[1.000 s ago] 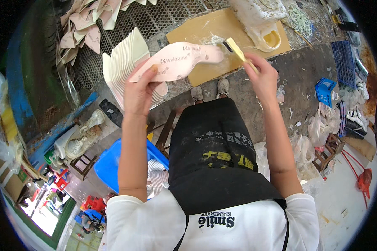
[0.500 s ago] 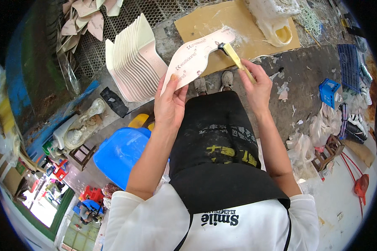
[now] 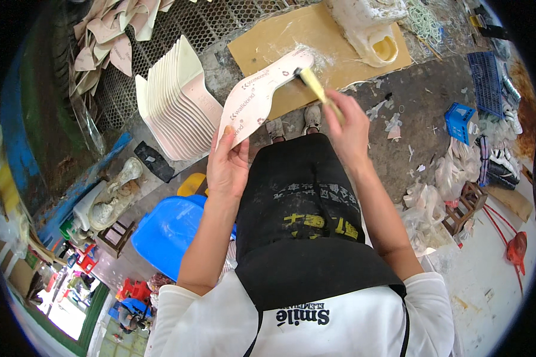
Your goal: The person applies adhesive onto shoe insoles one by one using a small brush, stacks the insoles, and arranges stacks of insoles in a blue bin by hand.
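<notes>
The head view shows the left hand (image 3: pixel 227 168) pinching a shoe insole (image 3: pixel 258 96) above the brown board (image 3: pixel 280 41) while the right hand (image 3: pixel 346 124) grips a brush (image 3: pixel 312 83) at its toe, so gluing looks underway, with the stacked insoles (image 3: pixel 175 98) beside it apparently waiting.

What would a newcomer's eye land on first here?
Centre top, the left hand holds up a pale shoe insole while the right hand puts a yellow-handled brush to its tip, over a brown board. Left of them stands a fanned stack of insoles; lower left is a bright blue plastic stool.
</notes>
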### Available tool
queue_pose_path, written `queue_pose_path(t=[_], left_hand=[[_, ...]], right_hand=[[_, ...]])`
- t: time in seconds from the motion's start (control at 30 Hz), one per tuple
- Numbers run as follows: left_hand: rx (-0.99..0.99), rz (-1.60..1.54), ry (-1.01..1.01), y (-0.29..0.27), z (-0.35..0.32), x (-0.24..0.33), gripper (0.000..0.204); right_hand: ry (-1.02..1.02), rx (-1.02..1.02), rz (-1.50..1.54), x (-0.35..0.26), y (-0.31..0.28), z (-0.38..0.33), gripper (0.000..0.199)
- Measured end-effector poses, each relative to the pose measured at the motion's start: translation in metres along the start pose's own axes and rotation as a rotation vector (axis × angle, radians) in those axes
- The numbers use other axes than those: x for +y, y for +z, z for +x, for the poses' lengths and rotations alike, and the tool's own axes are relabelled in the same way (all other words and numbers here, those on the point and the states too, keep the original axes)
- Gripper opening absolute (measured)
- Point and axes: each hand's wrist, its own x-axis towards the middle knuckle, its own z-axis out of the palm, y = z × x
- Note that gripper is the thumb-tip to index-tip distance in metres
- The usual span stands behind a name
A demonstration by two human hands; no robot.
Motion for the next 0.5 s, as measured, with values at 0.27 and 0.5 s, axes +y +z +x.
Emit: queue_pose_path(t=[0.27, 0.5], left_hand=[[-0.131, 0.352, 0.153, -0.016, 0.025, 0.028, 0.034], [-0.255, 0.941, 0.452, 0.0, 0.009, 0.053, 0.027]], right_hand=[[-0.087, -0.113, -0.322, -0.039, -0.016, 0.072, 0.029], [0.202, -0.306, -0.418, -0.037, -0.045, 0.087, 0.028]])
